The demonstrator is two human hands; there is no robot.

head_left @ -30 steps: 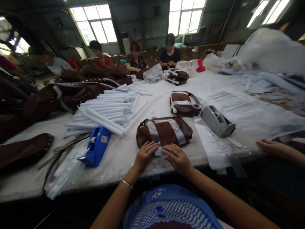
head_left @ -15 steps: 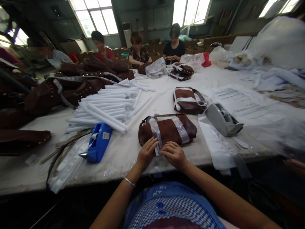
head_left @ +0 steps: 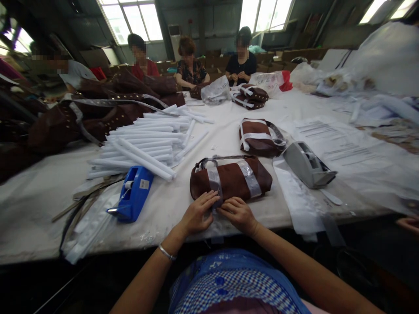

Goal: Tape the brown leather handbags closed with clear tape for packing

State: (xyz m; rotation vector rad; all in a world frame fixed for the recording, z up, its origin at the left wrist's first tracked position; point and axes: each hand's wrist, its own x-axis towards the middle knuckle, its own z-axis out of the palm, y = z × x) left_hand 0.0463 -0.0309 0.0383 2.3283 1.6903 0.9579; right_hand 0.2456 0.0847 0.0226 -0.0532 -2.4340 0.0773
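A brown handbag (head_left: 232, 181) lies on the table in front of me, with two pale plastic strips around its body. My left hand (head_left: 199, 213) rests at the bag's near edge, its fingers stretched over the left strip (head_left: 214, 179) and its thumb apart. Beside it, my right hand (head_left: 240, 214) has bent fingers pinched together at the low end of that same strip. The fingertips partly hide the strip's end. The bag's strap loops along its far side.
A blue tape dispenser (head_left: 135, 192) stands left, a grey one (head_left: 307, 163) right. White rolled tubes (head_left: 140, 146) are heaped beyond the blue one. Another wrapped brown bag (head_left: 257, 141) lies farther back. Brown bags (head_left: 98, 115) pile at left. Several people sit across the table.
The strip's loose white end, seen between my hands before, is now mostly hidden. My left thumb has spread from the fingers. A brown studded piece at the table's left edge is gone.
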